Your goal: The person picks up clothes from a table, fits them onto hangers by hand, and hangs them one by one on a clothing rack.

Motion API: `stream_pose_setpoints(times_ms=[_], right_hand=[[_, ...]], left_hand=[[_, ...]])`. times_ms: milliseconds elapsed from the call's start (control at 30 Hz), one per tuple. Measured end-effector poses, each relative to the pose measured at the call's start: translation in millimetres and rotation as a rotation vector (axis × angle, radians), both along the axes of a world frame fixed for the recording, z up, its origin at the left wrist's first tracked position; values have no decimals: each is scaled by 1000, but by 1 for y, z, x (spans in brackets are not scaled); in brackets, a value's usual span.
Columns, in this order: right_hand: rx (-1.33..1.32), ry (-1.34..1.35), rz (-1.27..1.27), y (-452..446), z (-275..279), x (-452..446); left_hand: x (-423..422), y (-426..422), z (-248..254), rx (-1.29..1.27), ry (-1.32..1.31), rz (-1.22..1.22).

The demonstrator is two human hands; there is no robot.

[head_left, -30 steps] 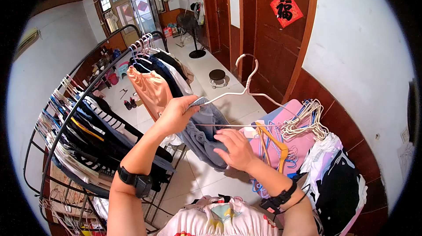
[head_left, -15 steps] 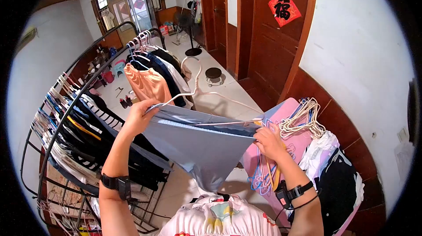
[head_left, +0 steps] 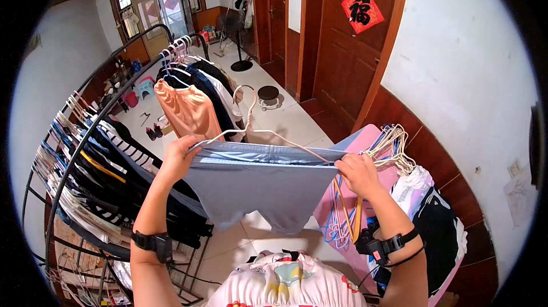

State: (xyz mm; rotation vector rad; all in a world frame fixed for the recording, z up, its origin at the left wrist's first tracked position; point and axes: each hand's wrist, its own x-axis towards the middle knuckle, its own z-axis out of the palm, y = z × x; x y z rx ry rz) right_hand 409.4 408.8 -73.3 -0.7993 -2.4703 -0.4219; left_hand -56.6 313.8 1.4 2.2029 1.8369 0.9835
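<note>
A pair of grey-blue pants [head_left: 257, 190] hangs in front of me, stretched between my two hands with the legs down. My left hand [head_left: 184, 155] grips the left end of the waistband, fingers closed. At the opposite end, my right hand [head_left: 358, 173] pinches the waistband. A white hanger [head_left: 249, 118] sits inside the waist opening, its hook pointing up. Its left arm reaches my left hand, and its right tip is near my right fingers. The inside of the waistband shows light blue.
On my left stands a black metal rack [head_left: 85, 150] crowded with hung clothes, a peach garment [head_left: 185, 110] at its far end. To the right, a pink board [head_left: 374, 135] carries white hangers [head_left: 394, 150], blue hangers [head_left: 341, 230] and piled clothes [head_left: 436, 238]. A round stool [head_left: 268, 97] stands beyond.
The pants have been pulled wider and straighter, with their legs now spread. My right hand has moved right and slightly up. The hanger sits a little lower, tilted less.
</note>
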Motion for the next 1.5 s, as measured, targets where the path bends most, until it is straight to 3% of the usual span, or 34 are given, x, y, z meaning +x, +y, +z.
stream_pose_setpoints(times_ms=[167, 233, 367, 433, 467, 500, 567, 600, 967, 1167, 1233, 1300, 1367, 1400, 1500], right_hand=[[-71, -63, -1, -11, 14, -32], [-343, 98, 246, -32, 36, -61], [-258, 385, 168, -39, 70, -99], [-742, 620, 250, -39, 65, -116], [-1157, 877, 429, -45, 61, -135], [-1163, 878, 418, -49, 64, -140], [-1294, 599, 188, -55, 75, -145], [-1115, 581, 263, -57, 69, -150], [-1147, 358, 230, -85, 74, -139], [-1208, 588, 207, -90, 80, -123], [-1099, 527, 106, -97, 99, -110], [-1229, 541, 66, -104, 111, -92], [-622, 509, 253, -100, 102, -69], [-497, 430, 210, -104, 110, -54], [-592, 451, 237, -87, 74, -12]], left_hand=[[20, 0, -20, 108, -41, -56], [31, -2, -16, 98, -48, -123], [35, -9, -10, 70, 40, -143], [34, -11, -11, 78, 30, -155], [34, -10, -13, 70, 25, -161], [33, -10, -16, 72, 38, -207], [28, -9, -23, 65, 42, -259], [25, -9, -27, 46, 25, -290], [18, -29, -25, 21, 47, -105], [62, -66, -5, -203, -138, -225], [84, -76, 0, -77, 96, -168], [92, -75, 0, -12, 1, -81], [97, -81, 4, 59, -17, -66], [99, -85, 8, 57, -59, -50], [91, -91, 9, 93, -68, -16]])
